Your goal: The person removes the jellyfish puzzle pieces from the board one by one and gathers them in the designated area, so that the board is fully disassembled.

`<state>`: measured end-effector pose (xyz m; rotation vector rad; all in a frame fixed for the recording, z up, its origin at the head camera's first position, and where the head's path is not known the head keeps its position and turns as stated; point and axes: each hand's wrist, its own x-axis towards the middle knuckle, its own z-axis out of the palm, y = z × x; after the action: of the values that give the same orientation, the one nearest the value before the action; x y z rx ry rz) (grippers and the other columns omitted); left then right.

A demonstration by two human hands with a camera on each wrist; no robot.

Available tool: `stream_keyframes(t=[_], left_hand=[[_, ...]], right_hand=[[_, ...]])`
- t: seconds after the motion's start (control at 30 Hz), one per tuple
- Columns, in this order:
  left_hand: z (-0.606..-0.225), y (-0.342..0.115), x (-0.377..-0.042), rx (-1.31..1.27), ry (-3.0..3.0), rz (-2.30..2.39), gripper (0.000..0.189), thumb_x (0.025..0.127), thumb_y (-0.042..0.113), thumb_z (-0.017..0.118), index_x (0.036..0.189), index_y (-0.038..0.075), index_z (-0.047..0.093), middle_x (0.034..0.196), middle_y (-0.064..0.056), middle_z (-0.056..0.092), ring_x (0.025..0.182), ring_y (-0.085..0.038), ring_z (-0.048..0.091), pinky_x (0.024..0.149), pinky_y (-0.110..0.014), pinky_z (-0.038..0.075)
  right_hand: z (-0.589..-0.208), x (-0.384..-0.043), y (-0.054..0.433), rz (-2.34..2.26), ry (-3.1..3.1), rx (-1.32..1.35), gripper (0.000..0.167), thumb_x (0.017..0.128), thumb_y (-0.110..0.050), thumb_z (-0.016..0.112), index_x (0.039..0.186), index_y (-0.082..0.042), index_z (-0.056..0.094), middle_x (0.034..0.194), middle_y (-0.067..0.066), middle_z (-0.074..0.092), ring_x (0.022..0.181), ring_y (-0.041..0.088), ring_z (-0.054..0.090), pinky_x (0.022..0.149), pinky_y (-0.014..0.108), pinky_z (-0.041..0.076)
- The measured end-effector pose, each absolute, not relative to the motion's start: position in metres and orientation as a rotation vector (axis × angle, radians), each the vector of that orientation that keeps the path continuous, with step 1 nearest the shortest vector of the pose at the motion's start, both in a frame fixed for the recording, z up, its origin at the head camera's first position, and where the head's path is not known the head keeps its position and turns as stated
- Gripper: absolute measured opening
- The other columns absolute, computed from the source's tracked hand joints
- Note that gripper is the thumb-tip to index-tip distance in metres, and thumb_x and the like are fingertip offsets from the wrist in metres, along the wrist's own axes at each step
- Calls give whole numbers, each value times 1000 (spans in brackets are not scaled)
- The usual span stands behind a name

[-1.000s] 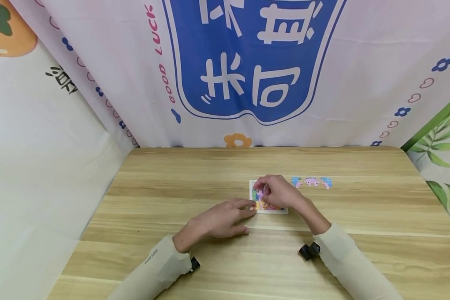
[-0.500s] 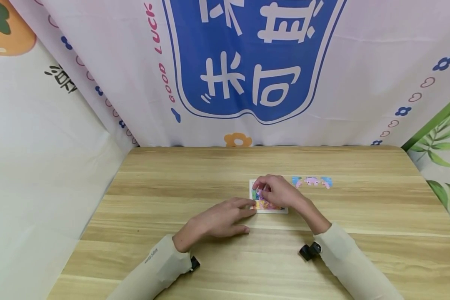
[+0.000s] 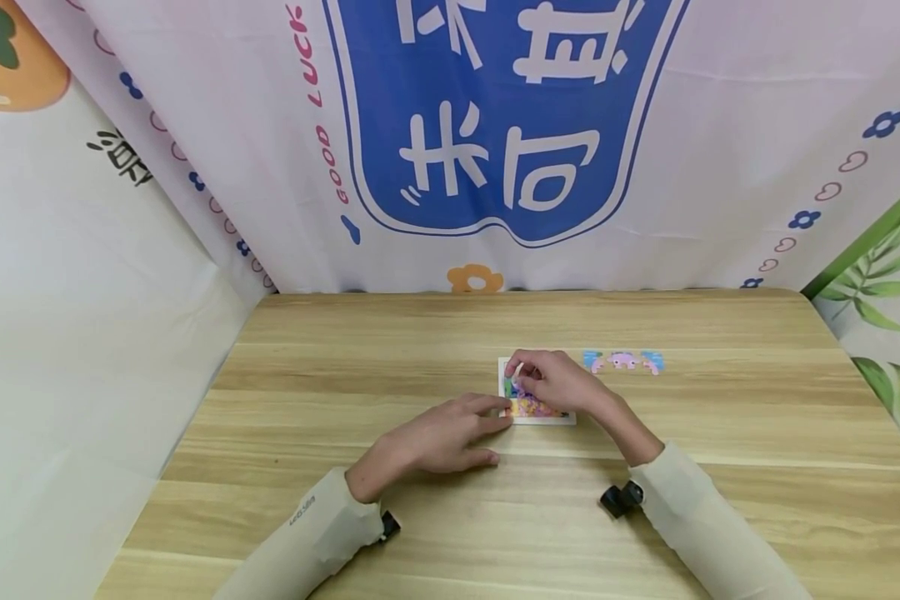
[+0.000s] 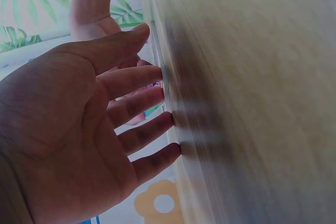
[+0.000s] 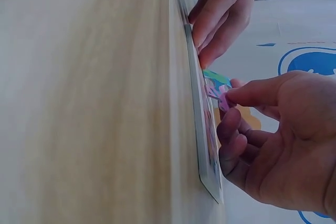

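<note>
A small white-bordered jigsaw board [image 3: 542, 421] lies flat on the table, with a colourful picture filling its lower part. My right hand [image 3: 558, 382] is over the board and hides much of its upper right. Between that thumb and the fingers I pinch a pink puzzle piece [image 5: 224, 98], tilted, its lower edge close to the board; whether it touches cannot be told. My left hand [image 3: 446, 435] rests its fingertips at the board's left edge, fingers nearly straight and spread. In the left wrist view the left fingers [image 4: 142, 108] extend toward the tabletop.
Several loose pink and blue puzzle pieces [image 3: 624, 361] lie in a row right of the board. The wooden table [image 3: 330, 358] ends at a printed curtain [image 3: 412, 258] behind. White cloth [image 3: 82, 333] hangs on the left.
The right fingers shift slightly over the board, and the pinched piece sits at a somewhat different angle. The left hand stays in place.
</note>
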<state>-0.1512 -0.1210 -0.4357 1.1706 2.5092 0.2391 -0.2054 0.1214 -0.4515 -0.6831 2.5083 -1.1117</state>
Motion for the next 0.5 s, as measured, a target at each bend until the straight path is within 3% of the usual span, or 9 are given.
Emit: stream_keyframes(t=[0.3,0.5], left_hand=[[-435,-122,-151,1152,2503,249,60,109,42,63,161,15,51,175,-5,37,161,-26,36,132,-44,34],[-434,-121,-151,1164,2501,252,60,109,42,63,161,15,51,175,-4,36,162,-25,36,133,-44,33]], right_hand=[[-453,-207,124,-1142,2510,-680,18,106,-7,58,116,-13,72,98,6,73,83,14,63,76,32,53],[-454,-207,129,-1169,2494,-678,16,106,-6,59,114,-12,73,93,6,72,78,15,60,72,32,51]])
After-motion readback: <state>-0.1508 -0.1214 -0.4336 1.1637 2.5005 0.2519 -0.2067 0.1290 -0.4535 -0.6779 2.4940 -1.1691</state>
